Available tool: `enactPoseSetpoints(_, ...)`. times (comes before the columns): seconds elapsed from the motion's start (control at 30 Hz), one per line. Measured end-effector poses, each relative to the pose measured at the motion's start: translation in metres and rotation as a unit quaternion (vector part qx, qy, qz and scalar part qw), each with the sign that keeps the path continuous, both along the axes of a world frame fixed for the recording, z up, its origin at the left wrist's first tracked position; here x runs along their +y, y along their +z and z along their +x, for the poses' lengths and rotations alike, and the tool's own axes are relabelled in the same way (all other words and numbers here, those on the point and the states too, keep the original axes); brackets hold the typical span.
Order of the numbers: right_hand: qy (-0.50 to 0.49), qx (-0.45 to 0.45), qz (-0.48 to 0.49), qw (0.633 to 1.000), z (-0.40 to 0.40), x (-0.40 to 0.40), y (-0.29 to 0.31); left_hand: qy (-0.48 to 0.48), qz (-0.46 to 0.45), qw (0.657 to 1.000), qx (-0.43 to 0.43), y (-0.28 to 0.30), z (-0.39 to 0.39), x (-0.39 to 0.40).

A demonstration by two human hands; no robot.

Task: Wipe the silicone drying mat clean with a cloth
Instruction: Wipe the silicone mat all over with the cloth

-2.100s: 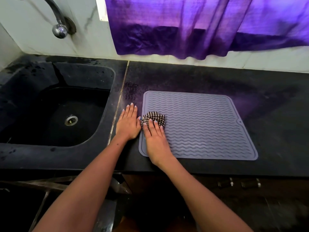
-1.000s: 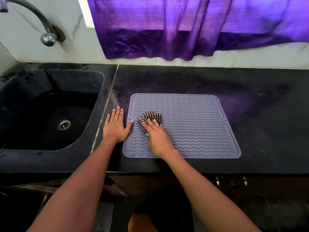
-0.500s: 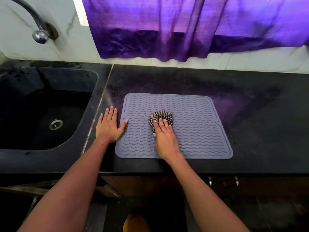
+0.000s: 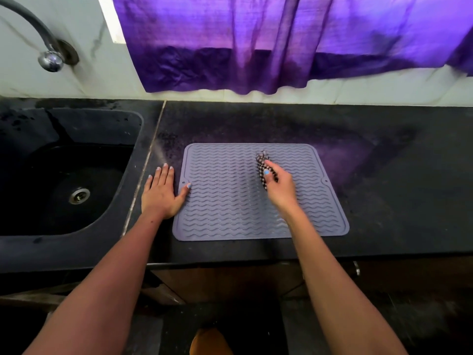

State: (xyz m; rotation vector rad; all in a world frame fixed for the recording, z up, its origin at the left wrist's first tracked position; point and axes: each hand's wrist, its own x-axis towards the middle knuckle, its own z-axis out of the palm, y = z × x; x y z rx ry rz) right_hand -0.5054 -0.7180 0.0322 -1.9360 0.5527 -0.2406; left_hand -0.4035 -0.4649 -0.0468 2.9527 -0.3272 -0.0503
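Note:
A grey silicone drying mat [image 4: 230, 201] with wavy ridges lies flat on the black counter. My right hand [image 4: 280, 187] is over the mat's far middle and grips a bunched black-and-white checked cloth [image 4: 263, 165], thumb on top of it. The cloth sticks out beyond my fingers toward the mat's far edge. My left hand [image 4: 161, 193] lies flat on the counter at the mat's left edge, fingers straight, with the thumb tip resting on the mat's rim.
A black sink [image 4: 66, 175] with a metal drain is sunk into the counter [image 4: 384, 175] on the left, a tap [image 4: 48, 55] above it. A purple curtain [image 4: 281, 42] hangs over the back wall. The counter's front edge runs just below the mat.
My right hand has carried the cloth from the mat's left side to its far middle, and now grips it bunched instead of pressing it flat. My left hand stays at the mat's left edge.

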Motion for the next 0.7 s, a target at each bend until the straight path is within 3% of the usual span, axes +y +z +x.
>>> enactPoseSetpoints(0.1,0.096,0.035,-0.184,0.978,-0.014,0.007,-0.016,0.0,0.002,1.0,0.001,-0.001,0.0,0.0)
enactPoseSetpoints(0.23,0.157,0.091,-0.379,0.908,-0.027,0.018,-0.054,-0.002,0.004,1.0,-0.001,-0.002,0.0,0.0)
enactPoseSetpoints(0.47,0.162,0.075,-0.389,0.904,-0.029,0.015,-0.059,-0.001,0.006,1.0,0.001,-0.001,0.0,0.0)
enactPoseSetpoints(0.53,0.168,0.062,-0.312,0.933,-0.027,0.015,-0.051,-0.003,0.001,1.0,-0.006,-0.001,0.0,0.001)
enactPoseSetpoints(0.6,0.102,0.046,-0.07,0.991,-0.02,0.006,-0.035,-0.004,-0.002,1.0,-0.004,0.0,0.0,0.002)
enactPoseSetpoints(0.67,-0.027,-0.006,0.181,0.983,-0.012,-0.008,-0.014,-0.004,-0.002,1.0,-0.002,0.0,-0.001,0.002)
enactPoseSetpoints(0.7,-0.073,-0.032,0.214,0.974,-0.01,-0.016,-0.008,-0.004,-0.001,1.0,-0.002,0.0,-0.002,0.001)
